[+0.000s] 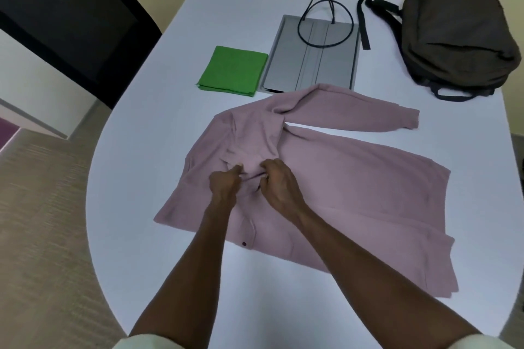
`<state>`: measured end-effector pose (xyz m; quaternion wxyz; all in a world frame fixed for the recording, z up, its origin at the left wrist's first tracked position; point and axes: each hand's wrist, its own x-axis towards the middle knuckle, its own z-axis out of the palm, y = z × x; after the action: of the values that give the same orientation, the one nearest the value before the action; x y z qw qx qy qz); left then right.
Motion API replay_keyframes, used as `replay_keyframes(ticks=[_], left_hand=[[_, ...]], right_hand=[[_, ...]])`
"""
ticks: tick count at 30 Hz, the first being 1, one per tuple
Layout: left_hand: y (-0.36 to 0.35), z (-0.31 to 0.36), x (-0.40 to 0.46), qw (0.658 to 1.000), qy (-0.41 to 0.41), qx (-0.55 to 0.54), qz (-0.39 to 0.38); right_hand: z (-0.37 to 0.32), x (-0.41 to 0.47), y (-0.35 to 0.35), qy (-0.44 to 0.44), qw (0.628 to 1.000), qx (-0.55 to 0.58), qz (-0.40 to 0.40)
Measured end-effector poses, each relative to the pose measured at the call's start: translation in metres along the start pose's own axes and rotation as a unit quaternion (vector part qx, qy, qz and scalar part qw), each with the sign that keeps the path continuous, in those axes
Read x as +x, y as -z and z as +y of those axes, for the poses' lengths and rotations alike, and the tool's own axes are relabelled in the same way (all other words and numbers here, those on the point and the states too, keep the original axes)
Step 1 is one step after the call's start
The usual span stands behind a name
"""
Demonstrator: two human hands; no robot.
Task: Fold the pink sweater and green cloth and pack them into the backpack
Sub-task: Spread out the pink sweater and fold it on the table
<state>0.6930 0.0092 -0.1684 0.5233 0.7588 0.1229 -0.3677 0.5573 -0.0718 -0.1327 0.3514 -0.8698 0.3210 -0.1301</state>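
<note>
From the head view, your left hand [225, 181] and right hand [279, 183] sat close together over the middle of the sweater [340, 178], each grip closed, fingers curled and pinching a bunched ridge of pink fabric near the folded-in sleeve end. The sweater lay spread on the tabletop [136, 207] directly in front of you, only partly folded: one sleeve was drawn in across the body, the other stretched out toward the right, past the grey tray [312, 65].

What could have gone wrong: pulling up on that small pinch risked dragging the whole body with it, since the loose knit would follow the grip and wrinkle rather than crease. The near right corner already sat close to the tabletop edge and could have slid off. The free sleeve, left out, would have made a lopsided bundle for the backpack [453, 37]. I think the button placket ran between your wrists, though the fabric there was too rumpled to be sure.

The sweater's long axis ran diagonally, from far left to near right; which end was the collar I could not tell. The cloth [234, 71] lay folded square beyond it, just beside the tray, well apart from the backpack at far right.
</note>
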Motion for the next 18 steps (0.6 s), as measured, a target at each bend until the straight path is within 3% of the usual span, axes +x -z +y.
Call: replay_keyframes(ticks=[2,6,11,13,15,18], left_hand=[[0.000,-0.001,-0.007,1.000,0.004,0.008,-0.014],[0.007,-0.002,-0.024,0.999,-0.031,0.002,-0.029],[0.014,0.009,-0.062,0.989,-0.066,-0.103,-0.080],[0.018,0.011,-0.074,0.966,-0.041,-0.228,-0.113],[0.018,0.010,-0.081,0.913,0.048,-0.381,-0.141],[0.014,0.011,-0.091,0.868,0.127,-0.442,-0.186]], right_hand=[[0.000,0.012,0.000,0.008,0.998,-0.050,-0.035],[-0.011,0.035,0.004,0.004,0.968,-0.177,-0.179],[-0.034,0.053,0.012,-0.091,0.978,-0.048,-0.180],[-0.043,0.054,0.019,-0.085,0.982,0.004,-0.167],[-0.052,0.048,0.030,-0.045,0.986,0.053,-0.149],[-0.061,0.029,0.054,0.033,0.989,0.048,-0.139]])
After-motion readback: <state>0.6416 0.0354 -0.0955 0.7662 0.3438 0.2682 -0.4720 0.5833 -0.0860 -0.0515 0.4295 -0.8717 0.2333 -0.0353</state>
